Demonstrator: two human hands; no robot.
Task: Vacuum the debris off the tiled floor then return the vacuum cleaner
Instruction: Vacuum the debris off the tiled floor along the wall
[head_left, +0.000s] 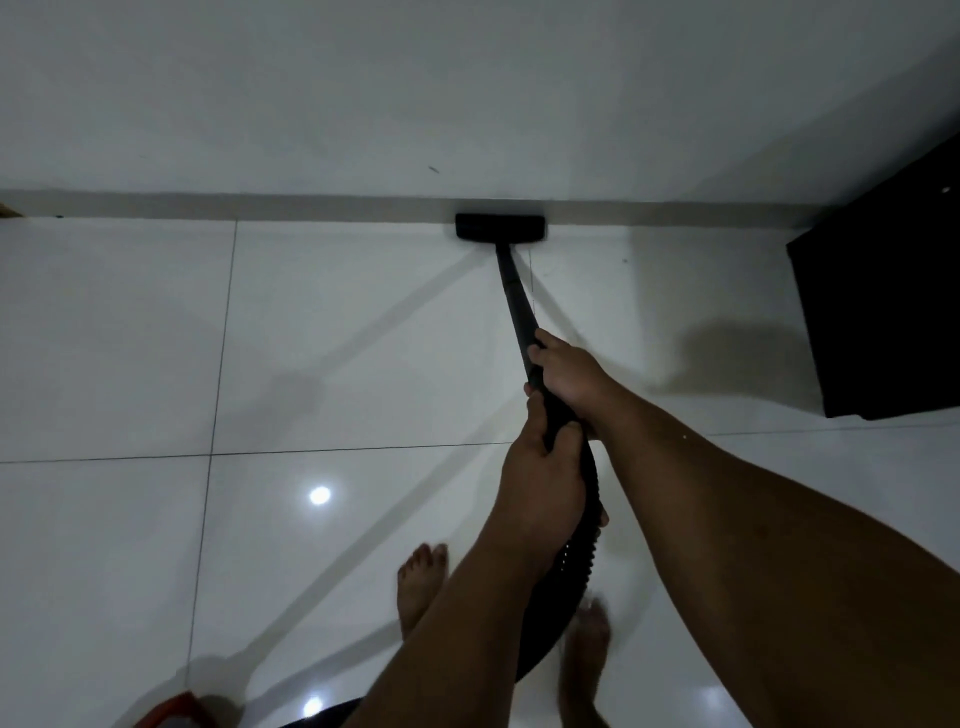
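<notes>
Both hands are holding the black vacuum wand (514, 296). The right hand (563, 376) is gripping it higher up, with its fingers wrapped around the tube. The left hand (540, 483) is gripping just below, where the wand is meeting the bumpy black hose (579, 556). The two hands are touching each other.

The wand is reaching forward and ending in the flat black floor head (500, 227). The floor head is sitting on the white tiled floor (130, 338) and pressing right against the grey baseboard (260, 207) at the bottom of the white wall (363, 93).

A small dark mark (433, 169) is showing on the wall above the floor head. A tiny dark speck (625, 260) is lying on the floor to the right of the head.

A big black cabinet (883, 312) is standing at the right, close to the wall, well apart from the floor head. It is blocking that corner.

Two bare feet are standing on the tiles, the left foot (418, 582) and the right foot (587, 654), with the hose hanging between them. Something red (171, 709) is peeking in at the bottom left. A dark round shape (317, 714), maybe the vacuum body, is showing at the bottom edge, but I cannot tell for sure.
</notes>
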